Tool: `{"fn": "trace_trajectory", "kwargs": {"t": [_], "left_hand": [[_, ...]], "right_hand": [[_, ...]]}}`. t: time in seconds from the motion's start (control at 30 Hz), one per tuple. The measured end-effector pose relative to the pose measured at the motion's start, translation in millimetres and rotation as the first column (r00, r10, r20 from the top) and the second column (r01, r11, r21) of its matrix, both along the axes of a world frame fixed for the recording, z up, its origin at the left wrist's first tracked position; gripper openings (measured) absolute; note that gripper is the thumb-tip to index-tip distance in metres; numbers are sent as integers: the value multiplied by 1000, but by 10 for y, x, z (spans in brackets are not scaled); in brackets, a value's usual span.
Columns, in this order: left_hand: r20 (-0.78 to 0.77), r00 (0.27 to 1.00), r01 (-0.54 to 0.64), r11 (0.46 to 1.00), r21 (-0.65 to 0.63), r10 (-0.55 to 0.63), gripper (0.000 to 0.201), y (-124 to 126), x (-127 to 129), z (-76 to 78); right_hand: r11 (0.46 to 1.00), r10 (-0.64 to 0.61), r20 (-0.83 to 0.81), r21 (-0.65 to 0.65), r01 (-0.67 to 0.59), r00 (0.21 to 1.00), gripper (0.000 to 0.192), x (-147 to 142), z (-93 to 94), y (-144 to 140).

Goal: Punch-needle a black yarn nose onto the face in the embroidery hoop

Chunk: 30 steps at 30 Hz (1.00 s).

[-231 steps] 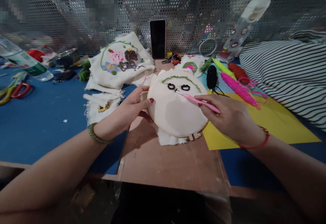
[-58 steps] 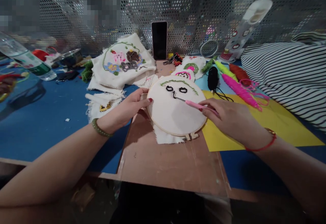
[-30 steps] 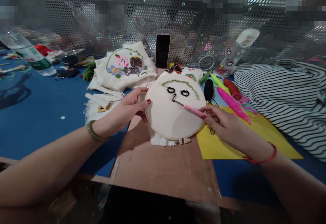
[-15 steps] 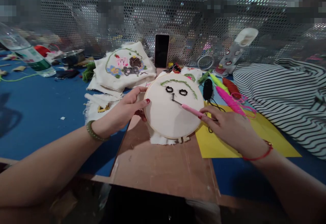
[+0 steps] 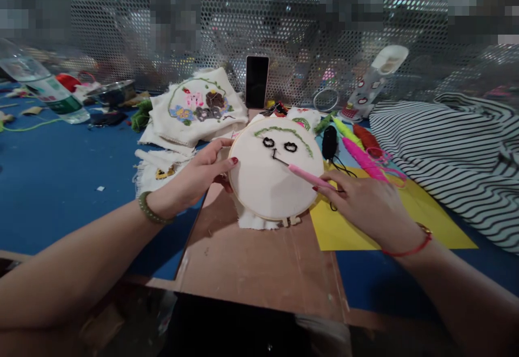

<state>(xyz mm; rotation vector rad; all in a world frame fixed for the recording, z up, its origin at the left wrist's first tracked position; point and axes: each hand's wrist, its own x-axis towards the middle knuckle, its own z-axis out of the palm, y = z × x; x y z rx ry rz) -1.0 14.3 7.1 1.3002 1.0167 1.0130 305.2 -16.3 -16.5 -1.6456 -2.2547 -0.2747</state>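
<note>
- White cloth (image 5: 263, 189) is stretched flat in a pale round hoop (image 5: 275, 219), which tilts toward the camera at the centre, above a brown board (image 5: 259, 265) on the blue table (image 5: 81, 173).
- The left hand (image 5: 206, 170) grips the hoop's left edge, thumb on the front and the other fingers partly hidden behind.
- The right hand (image 5: 365, 200) pinches the pink handle of a needle tool (image 5: 308, 176); its thin metal shaft slants up and left, reaching the cloth at the foot of a short black line (image 5: 274, 153).
- That line sits just below two black stitched rings (image 5: 290, 147), with a green stitched arc (image 5: 279, 130) above them.
- A yellow sheet (image 5: 425, 216) lies under the right hand; a black yarn bundle (image 5: 330, 143) and a bright pink one (image 5: 363, 158) lie beyond it.
- Left of the hoop are a folded embroidered cloth (image 5: 162, 127) and a smaller frayed scrap (image 5: 150, 162).
- Behind the hoop, a phone (image 5: 257, 82) stands upright near a perforated metal screen (image 5: 227, 27).
- Striped fabric (image 5: 441, 157) is heaped at the right.
</note>
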Motion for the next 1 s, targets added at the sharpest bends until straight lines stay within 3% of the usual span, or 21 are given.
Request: {"fn": "trace_trajectory", "kwargs": {"t": [0.13,0.33,0.57,0.73,0.83,0.93,1.0], "left_hand": [[-4,1000,-9,1000,-3,9,40,3,-3,4],[-24,1000,4,1000,3,-4,45,-12,1,21],[-133,991,3,996,-91,-15,41,102,-55,-15],[-276,937,150,962,-230,-212,40,163,-133,37],[-310,915,186,953,-238,-256,38,165,-150,54],[-394,885,175,962,-209,-247,38,184,-152,28],[-494,827,187,960,-209,-269,38,213,-168,2]], "right_hand": [[1000,0,18,1,0,1000,48,-11,-10,-19],[989,-29,18,-147,31,999,30,-69,49,-18],[945,-138,146,-276,175,980,29,-53,174,1],[934,-117,89,-329,140,989,27,-121,114,4],[931,-96,69,-347,114,993,27,-154,83,3],[928,13,-52,-372,-31,999,28,-141,82,-17],[917,99,-136,-373,-144,986,29,-116,82,-33]]}}
